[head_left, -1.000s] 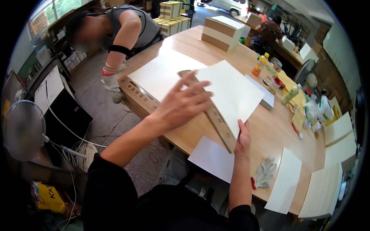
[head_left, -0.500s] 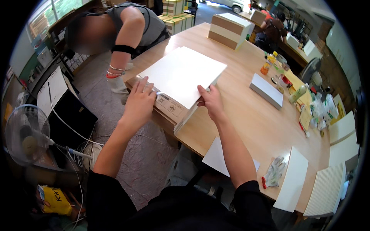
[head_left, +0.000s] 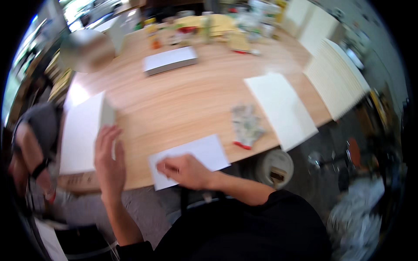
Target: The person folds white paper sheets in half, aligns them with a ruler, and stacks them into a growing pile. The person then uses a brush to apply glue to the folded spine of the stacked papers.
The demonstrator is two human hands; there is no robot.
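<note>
At the left of the table lies a white-topped stack of boards (head_left: 80, 137), with brown cardboard showing at its near edge. My left hand (head_left: 109, 158) is open beside its right side, fingers stretched upward. It is at or very near the stack's edge; contact is hard to tell. My right hand (head_left: 187, 171) is curled closed over a white sheet (head_left: 204, 150) at the table's near edge. Whatever its fingers hold, if anything, is hidden and blurred.
The wooden table (head_left: 174, 104) bears a white block (head_left: 170, 61), a glove with a red cuff (head_left: 246, 126) and a long white board (head_left: 283, 108). Ribbed panels (head_left: 337, 78) stand at right. A bucket (head_left: 275, 167) is below the edge. Another person's arm (head_left: 32, 152) is at left.
My view has swung to the right. My right hand has left the stack and moved over the white sheet. My left hand has shifted from the stack's near edge to its right side.
</note>
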